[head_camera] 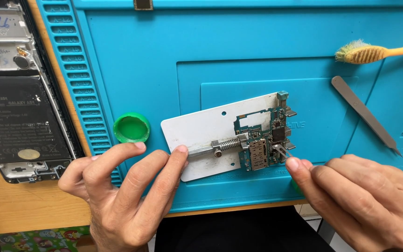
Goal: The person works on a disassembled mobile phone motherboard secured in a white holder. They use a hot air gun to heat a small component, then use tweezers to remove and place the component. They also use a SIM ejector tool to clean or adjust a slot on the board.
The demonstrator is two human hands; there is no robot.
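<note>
The right hand (364,200) pinched fine tweezers (281,150), tips down on the circuit board (262,140). The left hand (122,186), fingers loosely spread and gripping nothing, steadied the white holder plate (197,128) near the blue mat's (164,60) front edge. The board sat clamped at the plate's right end, its parts apparently mostly in place; work looked early. Opened phone (19,116) lay off the mat's left edge.
</note>
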